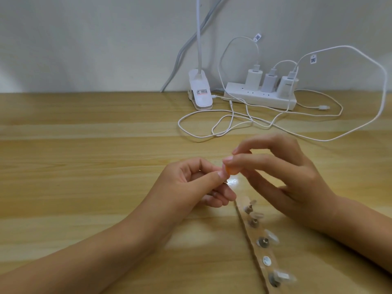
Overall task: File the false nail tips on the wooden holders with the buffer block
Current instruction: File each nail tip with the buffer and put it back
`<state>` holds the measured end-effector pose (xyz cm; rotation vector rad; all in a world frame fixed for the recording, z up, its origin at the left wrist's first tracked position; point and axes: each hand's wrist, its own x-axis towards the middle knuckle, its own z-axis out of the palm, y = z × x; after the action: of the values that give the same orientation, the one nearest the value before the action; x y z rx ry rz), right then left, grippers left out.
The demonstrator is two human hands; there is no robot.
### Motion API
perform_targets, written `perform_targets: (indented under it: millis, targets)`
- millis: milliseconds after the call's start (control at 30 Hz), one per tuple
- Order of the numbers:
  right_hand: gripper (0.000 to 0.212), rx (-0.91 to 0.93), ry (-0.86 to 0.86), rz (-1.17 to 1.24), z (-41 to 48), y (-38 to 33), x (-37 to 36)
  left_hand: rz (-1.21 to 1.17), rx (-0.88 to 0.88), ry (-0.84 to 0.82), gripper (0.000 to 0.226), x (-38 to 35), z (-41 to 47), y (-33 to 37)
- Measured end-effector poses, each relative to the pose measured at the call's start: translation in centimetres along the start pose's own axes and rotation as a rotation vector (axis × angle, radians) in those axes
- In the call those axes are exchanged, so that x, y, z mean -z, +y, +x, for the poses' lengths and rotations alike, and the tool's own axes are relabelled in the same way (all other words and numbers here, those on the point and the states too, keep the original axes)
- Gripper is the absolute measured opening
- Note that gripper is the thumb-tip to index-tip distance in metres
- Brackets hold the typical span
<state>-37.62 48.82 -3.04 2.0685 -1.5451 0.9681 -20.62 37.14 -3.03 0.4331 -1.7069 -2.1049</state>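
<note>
Here, a pale wooden table [84, 145] fills the lower two-thirds of the frame, meeting a plain wall [84, 39] above. Two bare forearms enter from the bottom corners and converge just right of centre.

The left hand [197, 183] has its fingers curled inward, thumb and forefinger closed together on a small item [226, 182] that is almost wholly hidden; its identity cannot be told. The right hand [290, 175] pinches a small orange piece [294, 170] between thumb and forefinger, its remaining fingers loosely spread. The orange piece touches the tip of the left thumb.

In the upper right, by the wall, lies a white power strip [261, 98] bearing three chargers [269, 80]. White cables [233, 122] loop from them across the table. A white clip lamp [200, 94] stands just left of the strip.

At lower right, a narrow holder strip [253, 252] runs diagonally from beneath the hands to the bottom edge. Along it sit small pegs carrying clear nail tips [272, 237], blurred in detail.
</note>
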Motion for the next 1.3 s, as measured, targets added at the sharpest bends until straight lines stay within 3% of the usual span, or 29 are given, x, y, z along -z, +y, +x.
perform_targets:
  millis: [767,967,1100,1300]
  targets:
    - [0.027,-0.148,0.035,0.224,0.0,0.3,-0.4,0.027,-0.08,-0.057,0.011,-0.1,-0.3,-0.3]
    - [0.025,-0.309,0.12,0.384,0.0,1.4,0.1,0.036,-0.091,-0.003,0.008,0.1,0.0,-0.6]
    - [0.026,-0.226,0.012,0.412,0.1,0.4,0.0,0.109,-0.109,0.026,0.008,0.3,0.1,-0.7]
    - [0.027,-0.249,-0.019,0.427,0.1,-0.2,0.0,0.111,-0.121,0.023,0.006,0.0,-0.1,-0.6]
